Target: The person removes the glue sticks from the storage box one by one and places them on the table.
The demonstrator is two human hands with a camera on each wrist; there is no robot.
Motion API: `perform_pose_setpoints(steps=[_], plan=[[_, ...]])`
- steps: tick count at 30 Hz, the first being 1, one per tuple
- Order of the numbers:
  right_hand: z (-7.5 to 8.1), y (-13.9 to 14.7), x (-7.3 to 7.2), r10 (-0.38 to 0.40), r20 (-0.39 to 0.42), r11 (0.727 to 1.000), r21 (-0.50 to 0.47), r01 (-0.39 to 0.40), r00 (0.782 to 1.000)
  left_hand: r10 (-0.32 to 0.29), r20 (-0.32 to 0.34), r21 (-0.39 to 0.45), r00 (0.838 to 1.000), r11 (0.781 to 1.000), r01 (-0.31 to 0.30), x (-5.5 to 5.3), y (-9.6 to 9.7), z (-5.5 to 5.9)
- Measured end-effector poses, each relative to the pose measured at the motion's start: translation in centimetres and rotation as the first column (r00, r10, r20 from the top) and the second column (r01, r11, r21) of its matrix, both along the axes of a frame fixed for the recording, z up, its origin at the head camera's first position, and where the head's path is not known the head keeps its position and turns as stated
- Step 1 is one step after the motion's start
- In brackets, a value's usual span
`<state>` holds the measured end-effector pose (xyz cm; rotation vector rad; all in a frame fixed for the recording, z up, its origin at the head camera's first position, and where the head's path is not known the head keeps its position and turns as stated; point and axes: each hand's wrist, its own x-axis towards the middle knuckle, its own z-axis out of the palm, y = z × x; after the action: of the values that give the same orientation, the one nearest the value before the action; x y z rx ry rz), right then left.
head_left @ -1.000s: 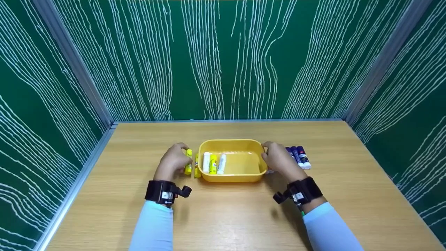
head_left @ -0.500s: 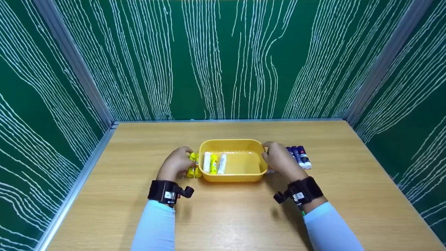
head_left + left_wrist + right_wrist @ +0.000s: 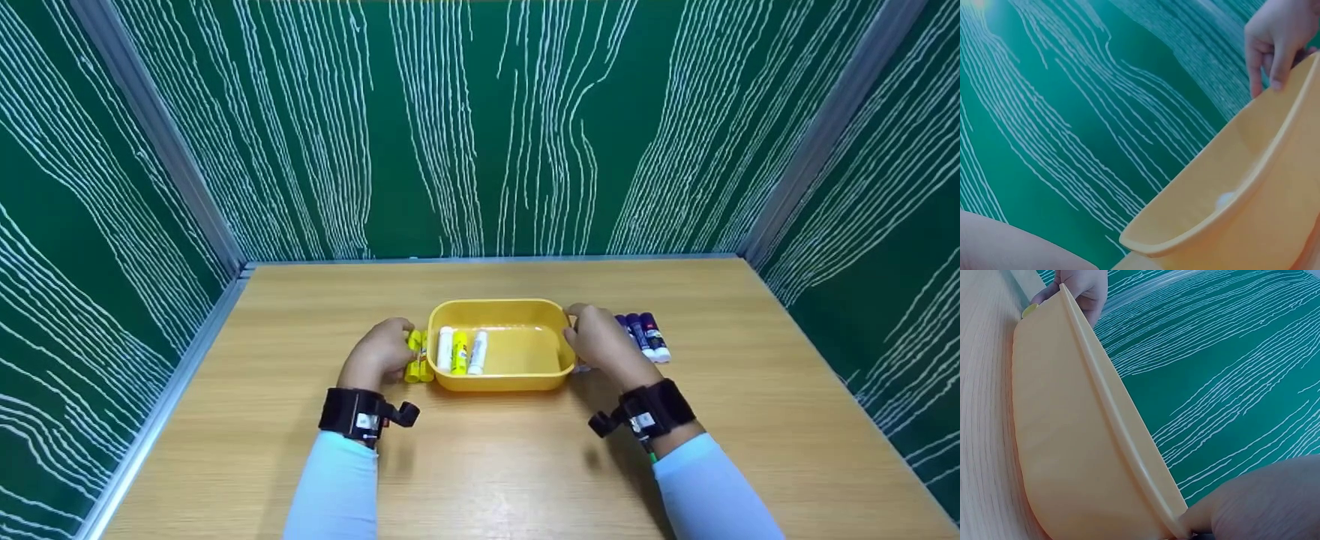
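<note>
A yellow plastic bin stands mid-table, with a yellow glue stick between two white ones in its left half. Left of it, two yellow glue sticks lie side by side against its wall. My left hand pinches the outer yellow glue stick; its round yellow end shows below the fingers in the right wrist view. At the bin's right end my right hand grips the rim, thumb over the edge in the left wrist view.
Several purple glue sticks with white ends lie in a row behind the right hand, partly hidden by it. A green wall with white wavy lines and grey metal posts encloses the wooden table on three sides.
My left hand has moved right, bringing its yellow glue stick from a small gap away to right beside the other one. The right hand and the bin have stayed put.
</note>
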<state>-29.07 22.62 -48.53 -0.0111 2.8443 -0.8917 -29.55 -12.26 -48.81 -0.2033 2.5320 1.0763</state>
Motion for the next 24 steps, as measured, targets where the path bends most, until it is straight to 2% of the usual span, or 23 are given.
perform_pose_setpoints(steps=[8,18,24], plan=[[0.11,-0.22,0.05,-0.029,0.054,0.998,-0.045,0.032,0.998,0.027,0.03,0.008,0.999,1.0,-0.028,-0.02,0.11,-0.13],[0.01,-0.28,0.09,-0.046,0.083,0.995,-0.08,0.053,0.995,-0.034,-0.014,-0.02,0.999,0.999,0.034,0.04,-0.08,-0.06],[-0.11,-0.22,0.06,-0.016,0.026,0.999,-0.045,0.017,1.0,0.037,-0.01,-0.042,0.999,0.998,-0.038,0.02,0.14,0.33]])
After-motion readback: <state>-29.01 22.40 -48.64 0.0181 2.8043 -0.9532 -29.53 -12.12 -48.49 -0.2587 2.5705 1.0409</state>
